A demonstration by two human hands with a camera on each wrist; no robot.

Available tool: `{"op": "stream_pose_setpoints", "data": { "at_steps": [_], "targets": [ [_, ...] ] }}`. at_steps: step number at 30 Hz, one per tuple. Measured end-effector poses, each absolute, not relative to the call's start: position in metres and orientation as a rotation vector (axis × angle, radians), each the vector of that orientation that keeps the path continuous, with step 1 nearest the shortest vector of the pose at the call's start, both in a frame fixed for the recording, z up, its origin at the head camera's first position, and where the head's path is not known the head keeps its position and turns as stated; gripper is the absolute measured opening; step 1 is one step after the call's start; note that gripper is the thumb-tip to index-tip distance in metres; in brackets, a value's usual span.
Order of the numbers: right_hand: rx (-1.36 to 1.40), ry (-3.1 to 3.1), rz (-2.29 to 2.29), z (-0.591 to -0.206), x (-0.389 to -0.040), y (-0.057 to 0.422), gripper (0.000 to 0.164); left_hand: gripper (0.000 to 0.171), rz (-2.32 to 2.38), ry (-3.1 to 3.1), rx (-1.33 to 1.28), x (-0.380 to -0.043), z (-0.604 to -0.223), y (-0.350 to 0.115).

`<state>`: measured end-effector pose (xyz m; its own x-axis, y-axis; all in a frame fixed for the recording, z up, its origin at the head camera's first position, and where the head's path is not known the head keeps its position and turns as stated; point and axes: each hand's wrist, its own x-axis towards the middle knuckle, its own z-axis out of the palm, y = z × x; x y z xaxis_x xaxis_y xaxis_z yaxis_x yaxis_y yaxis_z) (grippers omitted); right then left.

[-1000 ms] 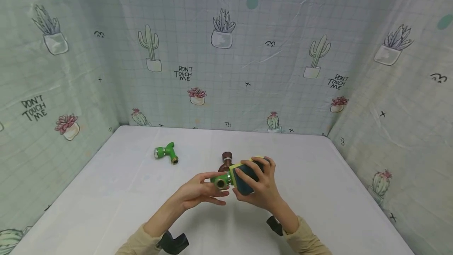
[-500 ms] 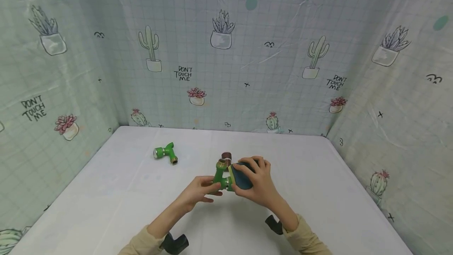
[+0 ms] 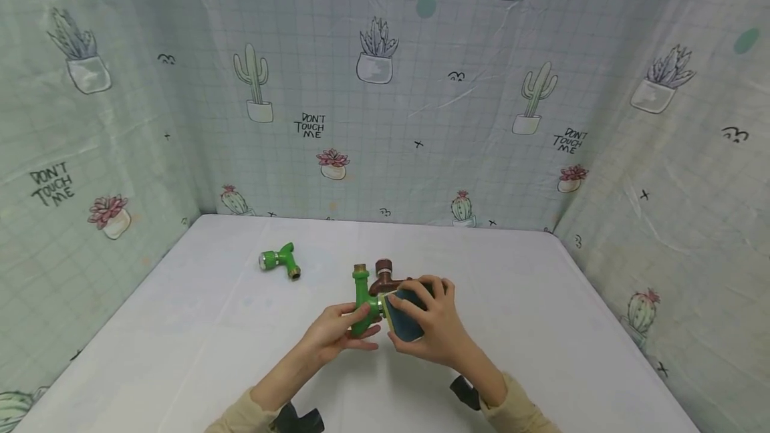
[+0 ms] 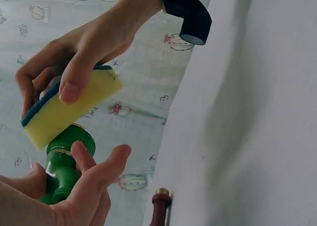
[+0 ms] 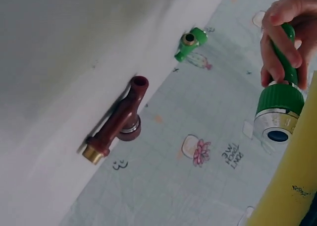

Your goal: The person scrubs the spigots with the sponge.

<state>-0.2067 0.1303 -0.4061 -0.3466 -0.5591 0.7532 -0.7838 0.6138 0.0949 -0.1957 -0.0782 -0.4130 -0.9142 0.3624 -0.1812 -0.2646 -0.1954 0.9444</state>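
My left hand (image 3: 338,331) holds a green tap (image 3: 361,286) in the air over the table, thumb on its body and its brass-threaded end pointing away from me. My right hand (image 3: 440,321) grips a sponge (image 3: 404,318), yellow on one side and dark blue on the other, to the right of the tap. In the left wrist view, the sponge's yellow face (image 4: 81,104) lies right at the tap's ribbed green knob (image 4: 74,138). The right wrist view shows the knob's chrome cap (image 5: 277,124) beside the sponge's yellow edge; the right hand is hidden there.
Just beyond the hands, a brown tap (image 3: 383,277) with a brass end lies on the white table (image 3: 517,272). Another green tap (image 3: 281,260) lies farther left. Cactus-print cloth (image 3: 385,112) encloses the back and sides. Black wrist fittings (image 3: 464,393) sit at both forearms.
The left hand has turned the green tap, so its brass end swung from facing me to pointing away. The right hand and sponge have shifted slightly left and down, staying close to the knob.
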Motion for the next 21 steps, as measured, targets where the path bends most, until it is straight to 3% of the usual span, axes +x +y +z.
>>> {"op": "stream_pose_setpoints", "data": {
  "at_steps": [10,17,21],
  "targets": [
    [1.102,-1.858,0.347,-0.4,-0.211,0.14,0.043,0.059,2.149,1.531,0.022,-0.196,-0.41,-0.082],
    [1.169,-1.833,0.312,-0.401,-0.219,0.13,0.053,0.051,2.053,1.541,0.141,-0.196,-0.402,-0.082],
    [1.194,-1.816,0.366,-0.405,-0.225,0.137,0.046,0.048,2.024,1.546,0.168,-0.196,-0.398,-0.084]
  ]
}}
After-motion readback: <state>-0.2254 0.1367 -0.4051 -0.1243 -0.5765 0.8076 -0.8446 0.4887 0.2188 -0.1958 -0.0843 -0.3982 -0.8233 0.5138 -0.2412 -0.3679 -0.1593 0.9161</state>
